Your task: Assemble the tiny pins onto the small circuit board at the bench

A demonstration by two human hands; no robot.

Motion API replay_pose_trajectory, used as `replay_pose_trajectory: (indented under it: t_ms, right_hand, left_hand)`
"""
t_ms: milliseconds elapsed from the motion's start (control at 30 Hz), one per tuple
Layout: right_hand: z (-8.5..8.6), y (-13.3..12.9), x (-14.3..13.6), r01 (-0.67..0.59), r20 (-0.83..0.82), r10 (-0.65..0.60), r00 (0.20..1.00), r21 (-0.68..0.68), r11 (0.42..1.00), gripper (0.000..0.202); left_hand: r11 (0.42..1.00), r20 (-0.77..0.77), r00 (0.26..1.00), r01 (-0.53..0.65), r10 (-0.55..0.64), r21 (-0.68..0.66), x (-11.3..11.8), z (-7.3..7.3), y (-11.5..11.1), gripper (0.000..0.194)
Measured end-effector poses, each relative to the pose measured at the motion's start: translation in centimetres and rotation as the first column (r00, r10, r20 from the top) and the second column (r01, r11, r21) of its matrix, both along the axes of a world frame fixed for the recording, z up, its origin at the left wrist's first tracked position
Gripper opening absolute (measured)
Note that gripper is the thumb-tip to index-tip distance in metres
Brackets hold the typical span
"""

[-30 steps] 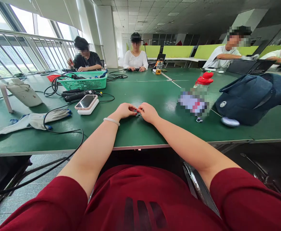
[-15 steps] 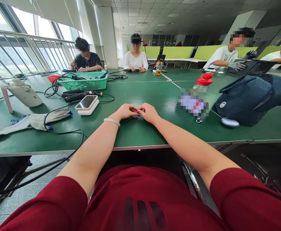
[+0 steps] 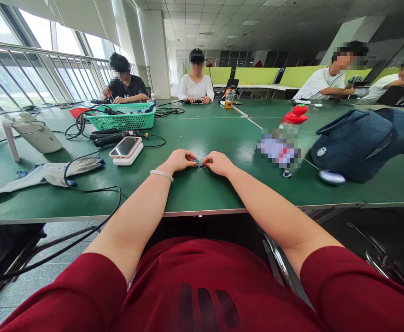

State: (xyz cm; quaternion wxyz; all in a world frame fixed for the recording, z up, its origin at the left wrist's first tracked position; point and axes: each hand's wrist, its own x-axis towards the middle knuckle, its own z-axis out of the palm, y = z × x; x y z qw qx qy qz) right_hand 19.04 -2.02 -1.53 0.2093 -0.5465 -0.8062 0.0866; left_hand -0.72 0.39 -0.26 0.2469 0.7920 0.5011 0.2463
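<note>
A bright, large room with railed windows on the left holds a long green table (image 3: 174,193), where four other people sit at the far side and to the right. Near the table's front edge, two bare hands come close together without touching.

The left hand (image 3: 181,160) pinches a small, pale-and-dark piece (image 3: 195,162) between thumb and fingertips, just above or against the tabletop; which of the two is unclear. The right hand (image 3: 218,163) is just beside it, thumb and forefinger drawn together near a tiny dark bit (image 3: 202,166); whether they grip it cannot be told.

The piece is too small to identify. Judging by its size, it is probably light, and it seems stiff rather than soft. Its slipperiness and fragility cannot be judged. A fingertip hold on its outer edges, with gentle pressure, would suit it best.

To the left lie a phone (image 3: 126,147) and a pale work glove (image 3: 56,173); to the right, a dark blue backpack (image 3: 364,143).
</note>
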Motion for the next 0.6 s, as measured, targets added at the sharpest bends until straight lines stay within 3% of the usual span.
replay_pose_trajectory:
  t_ms: [400,600]
  right_hand:
    - [0.1,-0.7,-1.0,-0.075,0.062,0.07,0.996,0.081,0.994,0.013]
    - [0.1,-0.8,-1.1,-0.035,0.001,0.036,0.999,0.164,0.986,0.016]
  left_hand:
    - [1.0,-0.046,0.999,-0.011,0.012,0.012,0.1,0.3,-0.3,0.033]
    - [1.0,0.026,1.0,-0.004,0.004,-0.019,0.2,0.6,-0.7,0.034]
